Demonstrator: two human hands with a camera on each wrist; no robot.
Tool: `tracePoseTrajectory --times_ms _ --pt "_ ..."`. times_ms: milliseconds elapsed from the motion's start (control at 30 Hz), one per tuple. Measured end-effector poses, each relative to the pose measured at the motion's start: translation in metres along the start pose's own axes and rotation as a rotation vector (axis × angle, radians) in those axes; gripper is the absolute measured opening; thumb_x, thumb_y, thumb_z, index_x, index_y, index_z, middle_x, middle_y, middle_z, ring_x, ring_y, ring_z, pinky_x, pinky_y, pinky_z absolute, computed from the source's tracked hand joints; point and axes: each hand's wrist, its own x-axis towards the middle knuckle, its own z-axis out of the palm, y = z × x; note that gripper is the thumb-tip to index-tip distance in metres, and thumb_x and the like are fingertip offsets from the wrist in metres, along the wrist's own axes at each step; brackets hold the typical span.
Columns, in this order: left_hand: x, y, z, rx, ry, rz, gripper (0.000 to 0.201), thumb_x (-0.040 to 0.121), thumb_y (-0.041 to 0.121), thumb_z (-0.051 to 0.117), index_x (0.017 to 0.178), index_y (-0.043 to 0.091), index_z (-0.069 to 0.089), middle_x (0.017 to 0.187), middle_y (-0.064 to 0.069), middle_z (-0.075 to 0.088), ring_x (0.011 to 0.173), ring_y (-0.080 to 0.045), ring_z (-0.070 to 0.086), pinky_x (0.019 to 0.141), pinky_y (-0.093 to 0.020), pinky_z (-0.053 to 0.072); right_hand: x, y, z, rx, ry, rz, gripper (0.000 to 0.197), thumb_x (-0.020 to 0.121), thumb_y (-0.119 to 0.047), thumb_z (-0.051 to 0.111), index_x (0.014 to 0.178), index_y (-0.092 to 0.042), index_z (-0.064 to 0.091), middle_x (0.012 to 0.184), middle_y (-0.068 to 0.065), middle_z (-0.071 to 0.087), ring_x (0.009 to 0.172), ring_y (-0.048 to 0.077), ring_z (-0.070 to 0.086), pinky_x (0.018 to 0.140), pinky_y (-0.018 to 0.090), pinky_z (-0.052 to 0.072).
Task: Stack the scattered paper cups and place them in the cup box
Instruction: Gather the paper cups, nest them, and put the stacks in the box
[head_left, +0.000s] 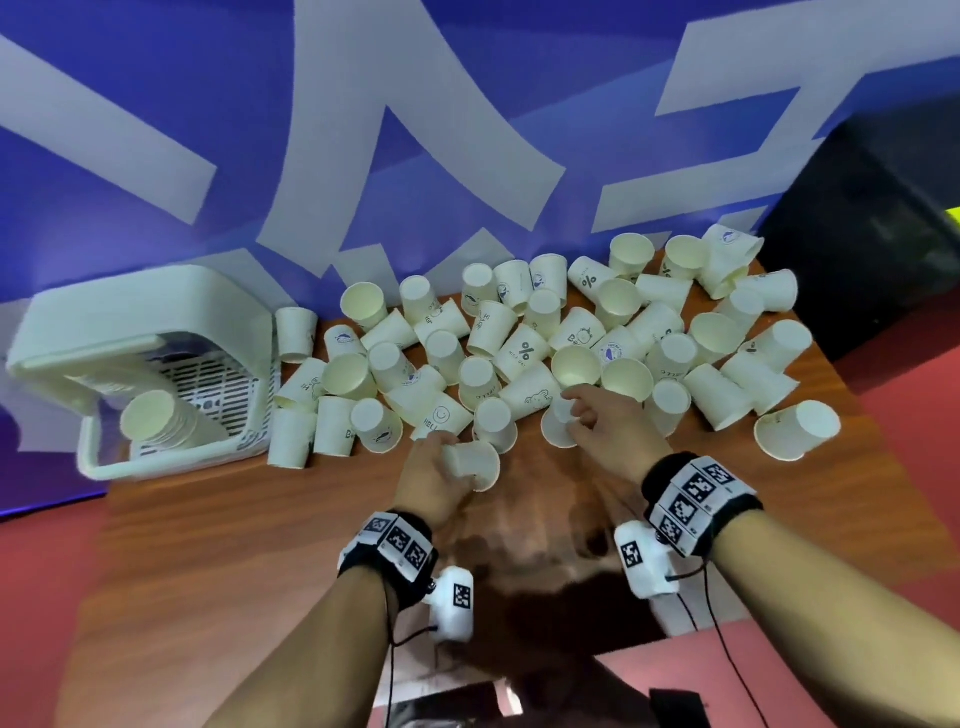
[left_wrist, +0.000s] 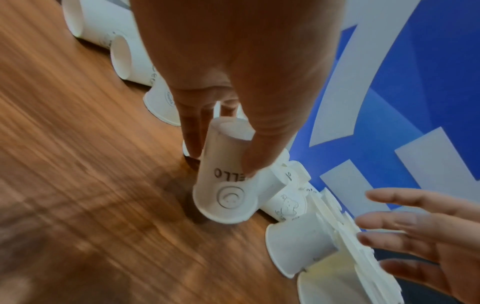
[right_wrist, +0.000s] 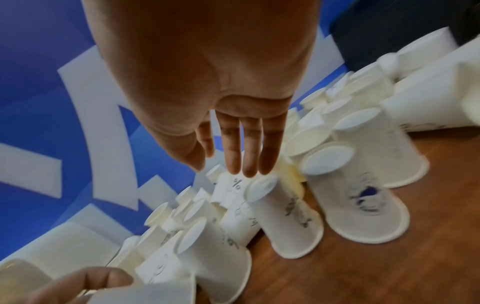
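Wrist bands with printed markers sit nearest our head view, and beyond them our two hands work the near edge of the cup pile on the table. We grip one cup in the left hand, fingers and thumb curled round its wall; it lies tipped, mouth toward the right and toward us, its long axis running roughly left to right. The left wrist view shows it as the one printed with a smiley and lettering. Our right hand is over an upside-down cup just beside the held one, to its right and a little farther off. In the right wrist view the right fingers hang straight, tips near that cup's base, not closed on anything that we can see; the head view is less clear here. So the next cup lies nearer the right hand, bottom up, and we judge it wants lifting and nesting with the held cup along one shared axis. The box sits well to the left, on the left hand's side, a stack already lying in it.
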Motion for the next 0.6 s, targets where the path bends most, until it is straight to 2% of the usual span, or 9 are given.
tracePoseTrajectory --times_ms 33,100,133,267,333,400,500,600 --pt "-0.003 -0.003 -0.005 -0.044 0.016 -0.012 0.055 0.067 0.023 0.082 0.112 0.019 0.053 0.105 -0.002 0.057 0.097 -0.021 0.056 0.081 -0.032 0.049 0.005 -0.006 0.004 -0.021 -0.034 -0.026 0.043 0.091 -0.017 0.061 0.133 -0.023 0.055 0.112 -0.002 0.060 0.102 0.016 0.058 0.093 0.034 0.048" --pt "-0.008 -0.008 -0.015 -0.103 0.049 -0.034 0.051 0.070 0.021 0.084 0.109 0.019 0.051 0.095 0.005 0.057 0.087 -0.014 0.055 0.068 -0.020 0.041 0.016 -0.017 0.014 -0.060 -0.077 -0.098 0.047 0.091 -0.020 0.061 0.137 -0.023 0.051 0.120 0.000 0.057 0.107 0.019 0.057 0.094 0.035 0.045" --pt "-0.012 -0.010 -0.020 -0.121 0.067 -0.044 0.050 0.072 0.020 0.083 0.109 0.019 0.050 0.094 0.007 0.056 0.086 -0.012 0.055 0.066 -0.018 0.038 0.022 -0.022 0.021 -0.086 -0.087 -0.128 0.050 0.090 -0.022 0.063 0.138 -0.024 0.051 0.123 -0.001 0.054 0.109 0.020 0.056 0.094 0.034 0.044" --pt "-0.023 -0.021 -0.039 -0.200 0.140 -0.064 0.046 0.077 0.022 0.080 0.113 0.019 0.051 0.105 0.000 0.061 0.097 -0.018 0.057 0.079 -0.026 0.042 0.044 -0.037 0.049 -0.226 -0.131 -0.223 0.058 0.087 -0.021 0.065 0.142 -0.026 0.048 0.136 0.008 0.045 0.122 0.029 0.046 0.101 0.037 0.040" --pt "-0.027 -0.028 -0.046 -0.239 0.173 -0.083 0.043 0.077 0.025 0.079 0.109 0.019 0.051 0.103 0.002 0.062 0.093 -0.016 0.058 0.077 -0.026 0.043 0.051 -0.044 0.059 -0.354 -0.183 -0.249 0.062 0.087 -0.021 0.062 0.146 -0.029 0.043 0.148 0.007 0.036 0.129 0.030 0.037 0.105 0.040 0.038" --pt "-0.031 -0.036 -0.052 -0.257 0.211 -0.095 0.042 0.077 0.029 0.080 0.107 0.018 0.052 0.098 0.003 0.063 0.087 -0.013 0.058 0.069 -0.024 0.041 0.057 -0.046 0.067 -0.460 -0.228 -0.283 0.063 0.088 -0.023 0.059 0.147 -0.032 0.039 0.154 0.004 0.029 0.131 0.029 0.034 0.105 0.041 0.039" --pt "-0.037 -0.046 -0.058 -0.303 0.261 -0.105 0.039 0.077 0.032 0.080 0.102 0.020 0.053 0.093 0.006 0.064 0.083 -0.011 0.060 0.066 -0.021 0.042 0.063 -0.046 0.077 -0.532 -0.271 -0.310 0.063 0.090 -0.020 0.055 0.149 -0.035 0.036 0.156 0.002 0.026 0.133 0.026 0.032 0.104 0.038 0.039" --pt "-0.043 -0.052 -0.062 -0.330 0.287 -0.102 0.037 0.079 0.029 0.078 0.104 0.022 0.053 0.093 0.009 0.064 0.082 -0.008 0.060 0.067 -0.020 0.043 0.063 -0.046 0.082 -0.544 -0.300 -0.303 0.062 0.092 -0.014 0.052 0.149 -0.034 0.037 0.157 0.004 0.025 0.136 0.026 0.029 0.108 0.039 0.037"
